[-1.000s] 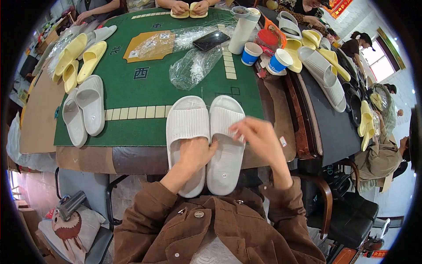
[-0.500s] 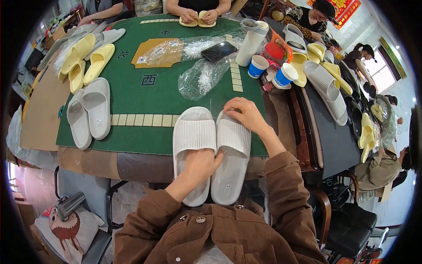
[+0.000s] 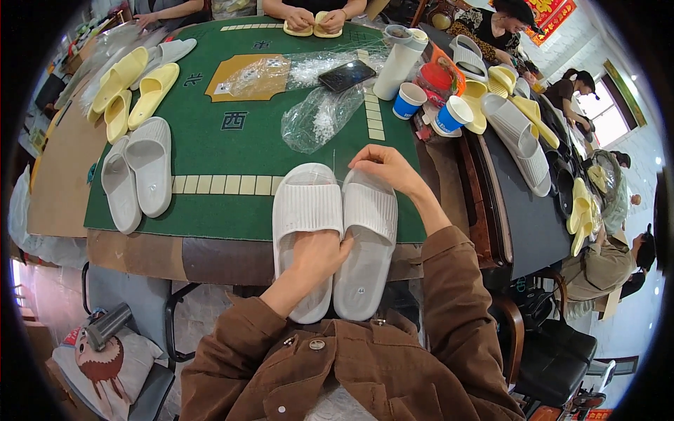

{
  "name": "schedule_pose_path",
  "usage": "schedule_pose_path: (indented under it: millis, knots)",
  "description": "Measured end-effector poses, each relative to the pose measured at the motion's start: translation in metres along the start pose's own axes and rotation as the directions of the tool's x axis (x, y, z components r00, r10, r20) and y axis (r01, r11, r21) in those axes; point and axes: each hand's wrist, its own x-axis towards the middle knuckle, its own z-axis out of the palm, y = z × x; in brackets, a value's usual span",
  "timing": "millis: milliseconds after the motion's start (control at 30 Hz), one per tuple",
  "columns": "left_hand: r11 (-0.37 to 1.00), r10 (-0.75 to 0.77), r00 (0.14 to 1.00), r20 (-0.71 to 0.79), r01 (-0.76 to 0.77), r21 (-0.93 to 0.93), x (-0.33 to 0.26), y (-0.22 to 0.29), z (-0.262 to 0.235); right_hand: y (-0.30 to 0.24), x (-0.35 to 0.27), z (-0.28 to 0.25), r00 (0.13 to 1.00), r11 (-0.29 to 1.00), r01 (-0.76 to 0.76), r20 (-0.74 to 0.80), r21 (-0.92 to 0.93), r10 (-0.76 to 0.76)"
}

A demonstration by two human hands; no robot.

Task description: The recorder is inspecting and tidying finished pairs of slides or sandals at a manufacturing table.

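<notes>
Two light grey slide slippers lie side by side at the table's near edge, toes pointing away from me. My left hand (image 3: 317,256) reaches under the ribbed strap of the left slipper (image 3: 306,210); its fingers are hidden inside, and the thumb presses against the inner edge of the right slipper (image 3: 363,270). Bent over the toe of that right slipper, my right hand (image 3: 382,168) grips its rim with fingers drawn together. A thin clear strand (image 3: 335,157) stands up between the two toes, close to the right fingertips. Whether those fingers also hold it is hidden.
Another grey pair (image 3: 153,168) and yellow slippers (image 3: 153,91) lie on the left. Ahead are a clear bag of small white pieces (image 3: 324,126), a phone (image 3: 347,75), paper cups (image 3: 408,102) and a white bottle (image 3: 400,67). More slippers cover the right table. A co-worker's hands (image 3: 328,23) handle yellow slippers opposite.
The whole view has shifted slightly, moving everything a little up and left. Both my hands keep nearly the same place on the grey slippers.
</notes>
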Motion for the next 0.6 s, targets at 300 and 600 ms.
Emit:
schedule_pose_path:
  millis: [300,600]
  knots:
    - [0.992,-0.101,0.973,0.208,0.113,-0.049,0.001,0.002,-0.006,-0.026,0.014,0.027,0.969,0.92,-0.222,-0.035,0.323,0.246]
    - [0.997,-0.065,0.989,0.13,0.061,0.039,0.001,0.0,0.0,-0.015,0.019,0.043,0.968,0.87,-0.201,-0.047,0.451,0.248]
